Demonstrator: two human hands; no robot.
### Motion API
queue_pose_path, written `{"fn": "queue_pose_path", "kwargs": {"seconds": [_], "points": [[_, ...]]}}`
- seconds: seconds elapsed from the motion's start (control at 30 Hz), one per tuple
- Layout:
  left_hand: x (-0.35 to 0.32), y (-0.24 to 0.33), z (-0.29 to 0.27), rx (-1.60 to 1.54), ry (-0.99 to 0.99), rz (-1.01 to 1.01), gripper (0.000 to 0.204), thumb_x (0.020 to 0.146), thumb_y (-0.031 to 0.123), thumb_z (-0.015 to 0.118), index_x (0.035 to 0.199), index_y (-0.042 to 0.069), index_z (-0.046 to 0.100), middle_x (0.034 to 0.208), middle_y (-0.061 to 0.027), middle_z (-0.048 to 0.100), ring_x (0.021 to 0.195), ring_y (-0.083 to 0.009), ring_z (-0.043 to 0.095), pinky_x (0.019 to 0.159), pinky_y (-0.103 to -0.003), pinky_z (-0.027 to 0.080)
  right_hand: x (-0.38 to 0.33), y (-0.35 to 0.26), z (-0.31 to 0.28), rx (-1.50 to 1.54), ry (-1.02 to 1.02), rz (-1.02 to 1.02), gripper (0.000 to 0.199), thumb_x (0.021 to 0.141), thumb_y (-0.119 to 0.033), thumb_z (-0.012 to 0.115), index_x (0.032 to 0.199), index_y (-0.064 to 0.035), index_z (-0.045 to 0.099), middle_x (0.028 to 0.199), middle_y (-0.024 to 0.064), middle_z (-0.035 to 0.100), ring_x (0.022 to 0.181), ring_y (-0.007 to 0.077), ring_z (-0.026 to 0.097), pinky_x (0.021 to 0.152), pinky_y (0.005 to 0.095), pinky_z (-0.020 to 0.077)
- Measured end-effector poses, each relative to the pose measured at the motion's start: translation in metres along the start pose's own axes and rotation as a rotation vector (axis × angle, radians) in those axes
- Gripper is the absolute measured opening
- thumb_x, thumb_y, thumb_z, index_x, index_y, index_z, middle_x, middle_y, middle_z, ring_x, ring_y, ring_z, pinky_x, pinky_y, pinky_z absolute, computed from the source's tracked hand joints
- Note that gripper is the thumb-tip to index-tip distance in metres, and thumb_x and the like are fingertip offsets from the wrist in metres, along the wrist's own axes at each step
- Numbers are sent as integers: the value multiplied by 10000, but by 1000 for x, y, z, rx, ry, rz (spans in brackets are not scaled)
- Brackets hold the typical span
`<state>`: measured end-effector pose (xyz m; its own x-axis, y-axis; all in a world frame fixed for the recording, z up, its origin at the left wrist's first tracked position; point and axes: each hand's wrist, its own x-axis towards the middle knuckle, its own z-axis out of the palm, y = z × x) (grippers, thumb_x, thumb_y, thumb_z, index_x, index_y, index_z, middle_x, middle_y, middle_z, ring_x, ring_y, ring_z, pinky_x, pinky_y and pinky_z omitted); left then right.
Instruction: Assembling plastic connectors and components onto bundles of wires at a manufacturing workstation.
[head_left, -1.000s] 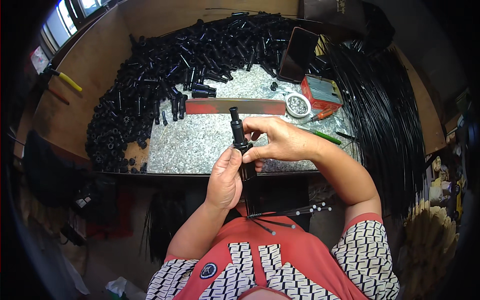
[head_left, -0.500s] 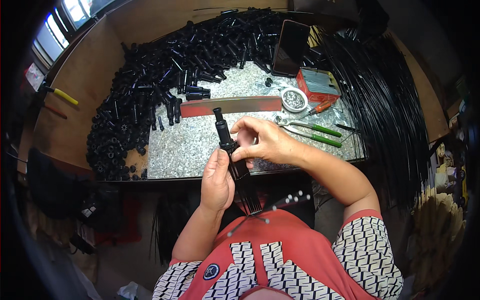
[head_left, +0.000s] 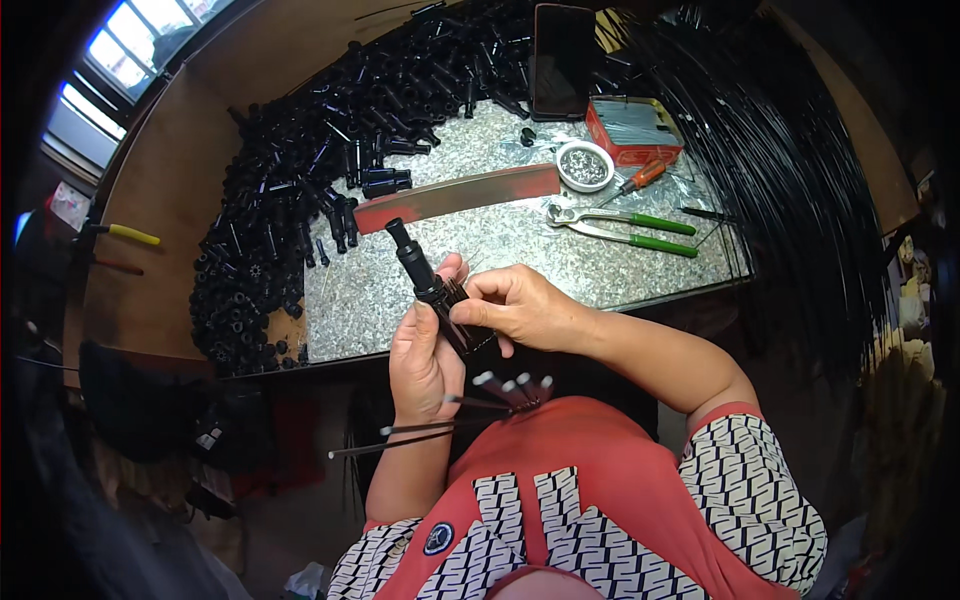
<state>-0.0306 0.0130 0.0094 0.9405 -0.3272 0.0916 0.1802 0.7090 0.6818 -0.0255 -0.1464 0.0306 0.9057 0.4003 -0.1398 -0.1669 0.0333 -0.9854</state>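
What looks like an umbrella frame is held at a slant before my chest: a stepped black tube (head_left: 413, 258) at its upper end, with thin black ribs (head_left: 466, 325) gathered below. My left hand (head_left: 420, 365) is wrapped round it just under the tube, thumb in front. From the right, my right hand (head_left: 530, 310) pinches the ribs close to the tube's collar; its fingertips partly hide what they grip. Pale-tipped rib ends (head_left: 515, 385) fan out near my red shirt, some reaching left across my left forearm, blurred.
On the speckled worktop (head_left: 350, 300) lie a curved red-edged metal strip (head_left: 460, 197), green-handled pincers (head_left: 630, 230), an orange-handled screwdriver (head_left: 648, 173), a white bowl of small metal bits (head_left: 585, 166), a red box (head_left: 632, 152) and a phone (head_left: 562, 62). Black tubes (head_left: 330, 130) pile left; long black rods (head_left: 780, 150) right.
My view has turned slightly. The black tube tilts further left, my right hand has moved down along the ribs' upper end, and the loose rib ends have swung to the left.
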Motion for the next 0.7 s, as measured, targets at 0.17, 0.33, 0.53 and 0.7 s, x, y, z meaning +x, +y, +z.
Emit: {"fn": "queue_pose_path", "kwargs": {"seconds": [0.17,0.33,0.53,0.7], "points": [[2,-2,-16,-24,-28,7,434,992,225,478,1329,-45,440,1403,-142,441,1351,-342,352,1137,-499,273,1,1,5,-35,11,-47,324,959,-291,582,744,-48,579,658,-8,557,465,64,541,412,200,402],[4,0,-16,-67,-34,-6,382,980,205,508,1273,-41,517,1357,-170,498,1316,-310,417,1114,-435,328,2,0,6,-14,-21,-72,351,977,-319,542,769,-40,587,672,-6,556,470,73,551,420,206,417],[6,5,-19,5,-124,-50,460,977,236,507,1325,-59,448,1436,-251,364,1373,-358,320,1140,-475,264,6,0,-1,32,-125,-68,377,977,-352,535,773,-39,588,688,-2,556,487,79,555,433,207,431],[7,12,-22,-12,-195,-151,516,969,300,520,1376,-1,422,1479,-268,294,1387,-391,276,1124,-510,293,8,0,0,26,-159,-84,385,977,-357,535,764,-40,587,696,-1,555,500,78,552,439,205,432]]}}
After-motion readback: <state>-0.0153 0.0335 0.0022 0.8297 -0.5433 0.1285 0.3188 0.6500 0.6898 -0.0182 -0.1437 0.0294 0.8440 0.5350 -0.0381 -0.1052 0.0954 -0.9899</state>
